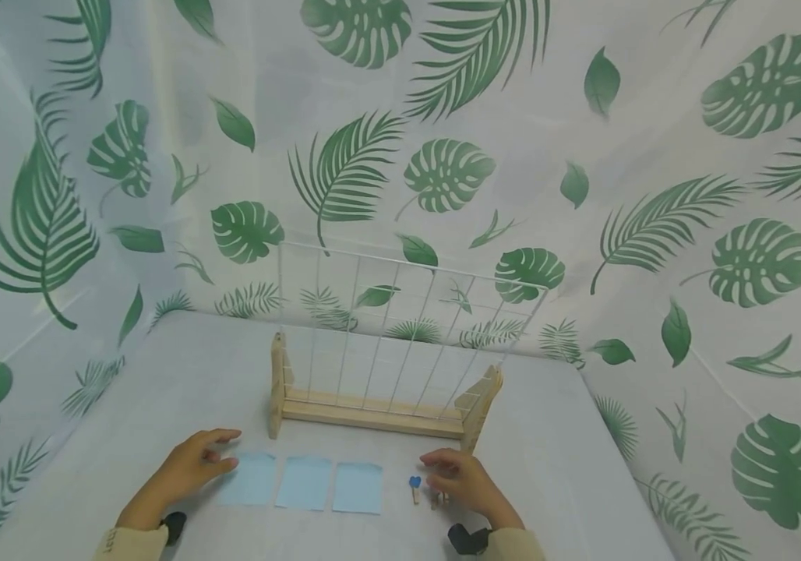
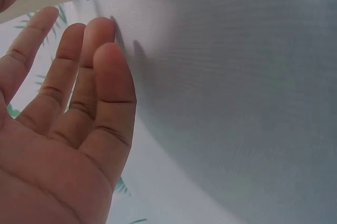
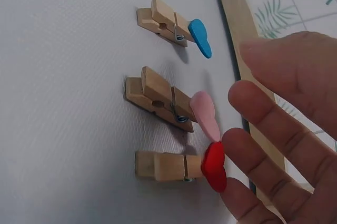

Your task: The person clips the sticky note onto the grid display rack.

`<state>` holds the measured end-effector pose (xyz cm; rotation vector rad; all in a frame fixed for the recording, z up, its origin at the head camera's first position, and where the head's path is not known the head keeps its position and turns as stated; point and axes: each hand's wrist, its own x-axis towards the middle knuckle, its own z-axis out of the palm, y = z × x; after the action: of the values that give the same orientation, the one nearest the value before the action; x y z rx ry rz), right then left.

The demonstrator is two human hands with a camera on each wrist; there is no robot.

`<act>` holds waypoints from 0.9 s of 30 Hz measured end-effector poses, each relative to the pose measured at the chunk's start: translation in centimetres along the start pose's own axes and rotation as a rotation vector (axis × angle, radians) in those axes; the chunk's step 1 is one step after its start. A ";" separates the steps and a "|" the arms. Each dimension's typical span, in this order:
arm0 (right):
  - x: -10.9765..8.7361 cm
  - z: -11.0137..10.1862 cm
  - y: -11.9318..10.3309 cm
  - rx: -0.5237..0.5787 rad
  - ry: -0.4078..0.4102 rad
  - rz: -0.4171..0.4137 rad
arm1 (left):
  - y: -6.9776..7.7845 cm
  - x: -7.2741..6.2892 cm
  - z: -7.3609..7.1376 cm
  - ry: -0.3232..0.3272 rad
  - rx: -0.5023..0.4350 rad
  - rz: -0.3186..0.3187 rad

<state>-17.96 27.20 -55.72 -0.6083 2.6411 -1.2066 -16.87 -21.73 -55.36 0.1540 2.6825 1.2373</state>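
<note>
Wooden clothespins, at nine o'clock from the empty right hand, seemed best pinched singly and lightly, the left hand well apart, also empty.

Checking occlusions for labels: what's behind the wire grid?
Through the wire grid: the white surface, then the leaf-printed backdrop. The wooden stand covers the strip right behind its base; anything there can't be seen.

Clothespin hearts are blue, pink, red; papers light blue; backdrop green-leaved.
</note>
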 end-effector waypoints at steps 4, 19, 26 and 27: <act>0.5 0.0 0.0 0.036 -0.035 0.012 | -0.3 0.2 0.2 0.011 -0.011 0.000; 1.7 1.0 0.5 0.101 -0.094 0.101 | -2.0 1.0 0.3 -0.022 -0.011 -0.012; 1.5 1.6 0.7 0.056 -0.049 0.114 | -1.4 1.1 0.3 -0.005 -0.004 -0.086; 1.4 1.7 0.7 0.051 -0.039 0.114 | -1.4 1.0 0.3 -0.005 0.002 -0.094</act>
<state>-18.91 25.86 -57.35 -0.4607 2.5666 -1.2118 -17.85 -22.20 -56.74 0.0314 2.6536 1.2044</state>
